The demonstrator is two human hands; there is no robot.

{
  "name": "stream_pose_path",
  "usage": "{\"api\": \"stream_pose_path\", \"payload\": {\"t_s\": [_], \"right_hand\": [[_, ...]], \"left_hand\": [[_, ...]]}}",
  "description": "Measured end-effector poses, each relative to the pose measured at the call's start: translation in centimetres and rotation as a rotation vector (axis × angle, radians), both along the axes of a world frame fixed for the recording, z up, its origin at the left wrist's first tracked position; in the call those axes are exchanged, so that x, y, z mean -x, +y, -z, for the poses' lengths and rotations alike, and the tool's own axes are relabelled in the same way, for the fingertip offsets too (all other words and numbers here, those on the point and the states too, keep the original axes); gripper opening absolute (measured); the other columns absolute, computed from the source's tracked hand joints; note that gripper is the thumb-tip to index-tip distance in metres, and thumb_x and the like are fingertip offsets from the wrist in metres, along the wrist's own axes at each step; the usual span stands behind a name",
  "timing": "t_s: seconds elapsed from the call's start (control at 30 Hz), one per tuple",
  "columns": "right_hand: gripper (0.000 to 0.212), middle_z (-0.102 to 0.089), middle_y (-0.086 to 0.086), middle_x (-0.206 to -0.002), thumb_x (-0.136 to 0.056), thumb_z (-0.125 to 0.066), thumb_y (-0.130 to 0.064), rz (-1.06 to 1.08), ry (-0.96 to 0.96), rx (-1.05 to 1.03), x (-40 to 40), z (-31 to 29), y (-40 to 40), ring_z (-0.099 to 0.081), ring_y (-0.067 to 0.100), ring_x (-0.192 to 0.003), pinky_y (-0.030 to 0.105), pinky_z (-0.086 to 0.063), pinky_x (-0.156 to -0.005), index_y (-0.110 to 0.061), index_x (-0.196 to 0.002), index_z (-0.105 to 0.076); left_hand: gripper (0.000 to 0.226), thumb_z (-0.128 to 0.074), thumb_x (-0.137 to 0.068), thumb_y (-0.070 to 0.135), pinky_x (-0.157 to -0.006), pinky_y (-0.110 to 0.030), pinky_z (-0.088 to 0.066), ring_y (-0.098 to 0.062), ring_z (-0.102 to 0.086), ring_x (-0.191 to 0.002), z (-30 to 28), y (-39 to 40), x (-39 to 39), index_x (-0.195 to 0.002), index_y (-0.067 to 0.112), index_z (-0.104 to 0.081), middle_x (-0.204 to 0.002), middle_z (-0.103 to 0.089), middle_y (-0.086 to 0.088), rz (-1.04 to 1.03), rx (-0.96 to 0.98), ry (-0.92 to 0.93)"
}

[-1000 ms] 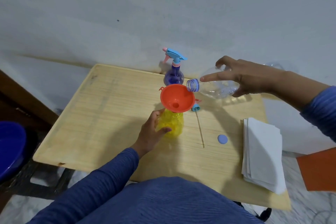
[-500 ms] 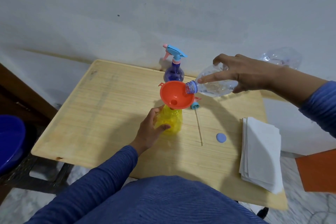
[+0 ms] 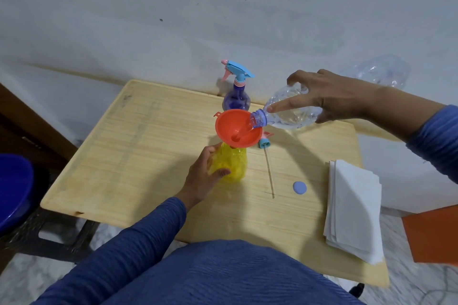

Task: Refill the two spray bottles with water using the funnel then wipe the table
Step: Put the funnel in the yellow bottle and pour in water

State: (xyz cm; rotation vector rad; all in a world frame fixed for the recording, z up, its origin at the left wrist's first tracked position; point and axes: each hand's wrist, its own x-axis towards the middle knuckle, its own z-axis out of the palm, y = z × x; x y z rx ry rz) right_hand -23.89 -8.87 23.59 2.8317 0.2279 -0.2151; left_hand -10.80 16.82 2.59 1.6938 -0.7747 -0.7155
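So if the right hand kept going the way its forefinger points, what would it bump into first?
Most likely the funnel. The right hand holds the water bottle tilted down-left, its forefinger along the neck, and the bottle's mouth is already over the funnel's rim. Depth is hard to judge.

At frame centre your funnel [image 3: 238, 129] sits in the spray bottle [image 3: 231, 164], with the second spray bottle [image 3: 236, 96] behind it (toward the wall). The cap [image 3: 299, 187] lies lower right on the table [image 3: 138, 156], left of the napkins [image 3: 352, 210].

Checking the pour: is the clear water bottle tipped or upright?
Tipped. The right hand holds the water bottle nearly sideways, its open mouth over the orange funnel.
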Motion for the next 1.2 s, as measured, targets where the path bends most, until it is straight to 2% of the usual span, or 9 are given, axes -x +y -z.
{"api": "stream_pose_path", "payload": {"t_s": [0.1,0.43,0.53,0.63,0.77,0.87,0.9,1.0,1.2], "right_hand": [[0.120,-0.036,0.014,-0.127,-0.060,-0.085,-0.012,0.008,0.001,-0.009,0.0,0.0,-0.2,-0.054,0.033,-0.088,0.037,-0.042,-0.079,-0.063,-0.133,-0.004],[0.112,-0.038,0.017,-0.128,-0.062,-0.084,-0.012,0.035,-0.005,-0.051,0.2,0.0,-0.1,-0.055,0.036,-0.089,0.033,-0.036,-0.079,-0.061,-0.132,-0.011],[0.110,-0.037,0.016,-0.129,-0.062,-0.084,-0.008,0.083,-0.031,-0.144,0.4,-0.1,0.2,-0.052,0.033,-0.088,0.030,-0.033,-0.079,-0.061,-0.130,-0.015],[0.110,-0.037,0.015,-0.128,-0.060,-0.084,-0.004,0.137,-0.069,-0.285,0.6,0.3,0.2,-0.053,0.035,-0.093,0.032,-0.041,-0.076,-0.058,-0.130,-0.020],[0.107,-0.038,0.013,-0.123,-0.058,-0.087,-0.008,0.235,-0.258,-0.518,1.1,1.3,-0.5,-0.052,0.034,-0.099,0.036,-0.049,-0.083,-0.052,-0.134,-0.025],[0.109,-0.044,0.017,-0.121,-0.053,-0.090,-0.007,0.304,-0.498,-0.701,2.0,2.2,-0.8,-0.057,0.031,-0.097,0.014,-0.042,-0.089,-0.038,-0.138,-0.028],[0.109,-0.044,0.017,-0.122,-0.053,-0.090,-0.008,0.343,-0.562,-0.731,2.3,2.6,-0.8,-0.059,0.031,-0.097,0.013,-0.042,-0.088,-0.037,-0.138,-0.027],[0.112,-0.045,0.014,-0.124,-0.053,-0.091,-0.013,0.482,-0.731,-0.820,3.1,3.8,-0.7,-0.061,0.027,-0.094,0.025,-0.047,-0.083,-0.038,-0.139,-0.023],[0.113,-0.041,-0.001,-0.122,-0.051,-0.085,-0.041,0.646,-0.997,-1.051,4.2,6.2,0.7,-0.061,0.017,-0.093,0.031,-0.051,-0.084,-0.045,-0.139,-0.015]], "left_hand": [[0.053,-0.074,-0.077,0.027,-0.094,-0.037,-0.048,-0.018,-0.052,-0.117,0.1,0.1,-0.1,-0.118,0.031,-0.041,-0.132,-0.052,0.003,0.004,0.001,-0.004],[0.053,-0.074,-0.078,0.025,-0.092,-0.034,-0.047,-0.017,-0.051,-0.116,0.0,0.0,-0.1,-0.119,0.030,-0.040,-0.129,-0.051,0.005,0.006,-0.011,-0.010],[0.054,-0.075,-0.077,0.027,-0.092,-0.032,-0.047,-0.015,-0.052,-0.114,0.0,-0.1,-0.1,-0.119,0.030,-0.041,-0.129,-0.052,0.003,0.004,-0.010,-0.016],[0.054,-0.075,-0.078,0.024,-0.091,-0.030,-0.046,-0.015,-0.053,-0.114,0.0,-0.1,0.0,-0.118,0.031,-0.040,-0.128,-0.052,0.004,0.001,-0.012,-0.021],[0.054,-0.074,-0.079,0.024,-0.094,-0.037,-0.048,-0.017,-0.051,-0.116,0.0,-0.1,-0.1,-0.118,0.033,-0.039,-0.127,-0.050,0.008,0.006,-0.023,-0.031],[0.054,-0.075,-0.077,0.029,-0.094,-0.037,-0.048,-0.018,-0.052,-0.117,-0.1,-0.1,0.0,-0.116,0.037,-0.039,-0.126,-0.051,0.007,0.008,-0.031,-0.028],[0.054,-0.076,-0.074,0.036,-0.094,-0.036,-0.048,-0.017,-0.053,-0.116,-0.1,0.0,0.0,-0.114,0.041,-0.040,-0.126,-0.052,0.007,0.004,-0.025,-0.019],[0.053,-0.069,-0.064,0.055,-0.093,-0.034,-0.048,-0.013,-0.053,-0.115,0.0,0.0,0.0,-0.109,0.048,-0.042,-0.124,-0.054,0.010,0.003,-0.022,-0.008],[0.053,-0.070,-0.066,0.055,-0.091,-0.039,-0.050,-0.017,-0.053,-0.115,-0.1,-0.1,-0.1,-0.110,0.045,-0.042,-0.124,-0.053,0.007,0.021,-0.022,-0.016]]}}
